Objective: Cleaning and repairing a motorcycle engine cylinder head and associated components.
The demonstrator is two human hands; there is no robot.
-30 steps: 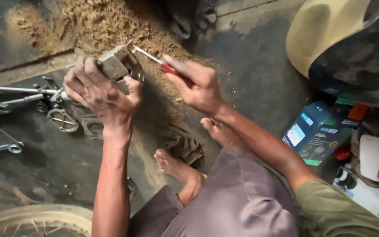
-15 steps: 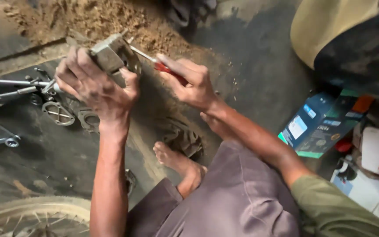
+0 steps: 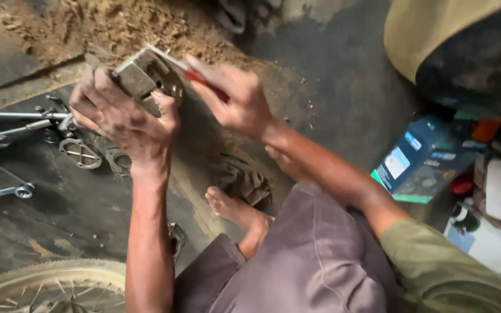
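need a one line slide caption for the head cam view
Left hand grips a grey metal part while the right hand works a red-handled screwdriver against it.

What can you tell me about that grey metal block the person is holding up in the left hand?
The metal block is a chunky, grey, cast-looking part with flat faces and dark recesses, dulled by grime. The left hand grips it from below and behind, fingers wrapped around its sides, holding it tilted above the dark, sawdust-strewn floor. The right hand brings a red-handled screwdriver to its upper face; the shaft's tip seems to meet the block's top edge, though blur hides the exact contact.
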